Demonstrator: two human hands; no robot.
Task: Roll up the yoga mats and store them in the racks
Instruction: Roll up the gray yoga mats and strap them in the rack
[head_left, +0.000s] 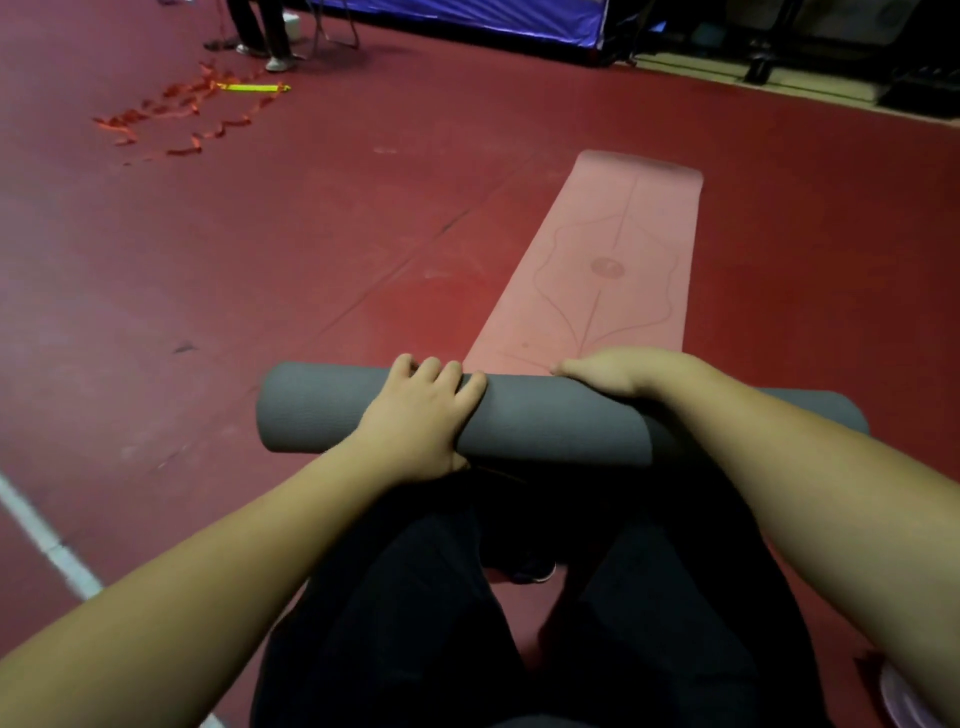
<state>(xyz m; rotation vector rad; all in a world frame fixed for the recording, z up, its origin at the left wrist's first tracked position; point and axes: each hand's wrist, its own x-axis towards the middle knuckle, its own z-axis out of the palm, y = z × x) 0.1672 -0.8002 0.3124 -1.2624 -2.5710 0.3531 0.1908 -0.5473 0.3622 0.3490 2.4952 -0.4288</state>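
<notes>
A grey yoga mat (540, 415), rolled into a tube, lies crosswise in front of my knees. My left hand (421, 415) grips the roll left of its middle, fingers curled over the top. My right hand (618, 374) curls over the roll further right, its forearm hiding part of the tube. Beyond the roll a pink yoga mat (608, 260) lies flat and unrolled on the floor, stretching away from me, with a line pattern on it.
The floor (311, 260) is dark red with a white line (47, 535) at lower left. Red ribbon scraps (171, 111) and a yellow strip (254, 88) lie far left. A person's legs (260, 31) stand at the top. A blue tarp (467, 15) and dark equipment line the back.
</notes>
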